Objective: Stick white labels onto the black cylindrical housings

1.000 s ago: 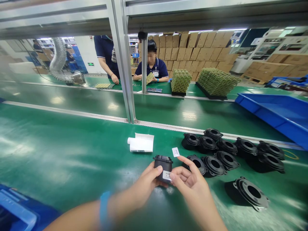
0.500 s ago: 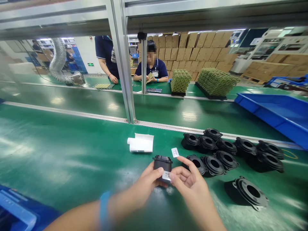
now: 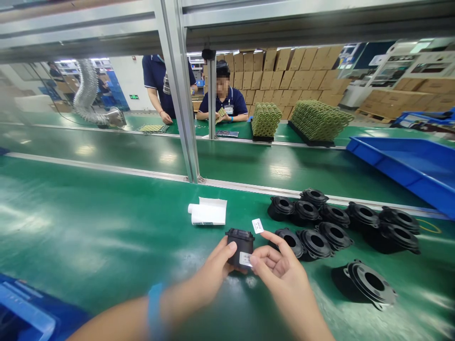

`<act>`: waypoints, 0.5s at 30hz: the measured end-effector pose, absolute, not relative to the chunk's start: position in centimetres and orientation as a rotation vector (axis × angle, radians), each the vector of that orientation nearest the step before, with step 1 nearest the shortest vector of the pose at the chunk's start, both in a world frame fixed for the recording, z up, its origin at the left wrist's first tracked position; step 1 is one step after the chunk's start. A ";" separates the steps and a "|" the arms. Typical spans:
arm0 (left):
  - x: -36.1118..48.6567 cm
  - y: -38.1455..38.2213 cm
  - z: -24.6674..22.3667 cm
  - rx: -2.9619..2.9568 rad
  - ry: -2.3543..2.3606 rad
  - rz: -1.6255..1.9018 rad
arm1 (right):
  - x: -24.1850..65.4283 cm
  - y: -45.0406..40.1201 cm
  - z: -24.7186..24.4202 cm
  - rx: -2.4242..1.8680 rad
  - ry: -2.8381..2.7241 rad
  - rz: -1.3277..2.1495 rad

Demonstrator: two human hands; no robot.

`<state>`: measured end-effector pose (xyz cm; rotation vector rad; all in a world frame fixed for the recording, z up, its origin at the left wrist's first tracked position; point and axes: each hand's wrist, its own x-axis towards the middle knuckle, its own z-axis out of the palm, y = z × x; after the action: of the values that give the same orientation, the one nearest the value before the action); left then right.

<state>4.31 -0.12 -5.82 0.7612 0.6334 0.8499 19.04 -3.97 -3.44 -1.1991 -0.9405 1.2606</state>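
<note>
My left hand (image 3: 213, 267) is closed around a small black plastic housing (image 3: 240, 241), its thumb on the near face. On that face, low and to the right, lies a white printed label (image 3: 245, 258). The thumb of my right hand (image 3: 282, 272) presses the label's right edge, with the other fingers curled behind. A second white label (image 3: 257, 226) clings to the tip of my right index finger, which points up and away. The underside of the housing is hidden by my fingers.
A roll of white labels (image 3: 209, 213) lies beyond my left hand. Several black ring-topped housings (image 3: 316, 244) stand to the right, one nearer (image 3: 369, 284). Blue bins (image 3: 408, 166) sit at far right and lower left (image 3: 28, 308). A metal post (image 3: 183, 94) rises ahead; two co-workers are beyond.
My left thumb has slid up and left, off the label's edge, so more of the label shows. The label on my right index finger has shifted slightly left.
</note>
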 end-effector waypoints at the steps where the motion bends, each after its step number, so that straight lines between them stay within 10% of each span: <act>1: 4.3 -0.1 -5.8 0.753 0.617 0.860 | 19.0 -3.9 -3.5 -1.201 -0.944 1.259; 15: 4.3 0.4 -5.5 0.779 0.760 0.939 | 19.8 -3.6 -3.9 -1.327 -1.068 1.078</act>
<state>4.35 0.40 -5.55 0.7793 0.7598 0.9386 19.79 -3.65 -3.95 -1.3265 -1.0678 1.0776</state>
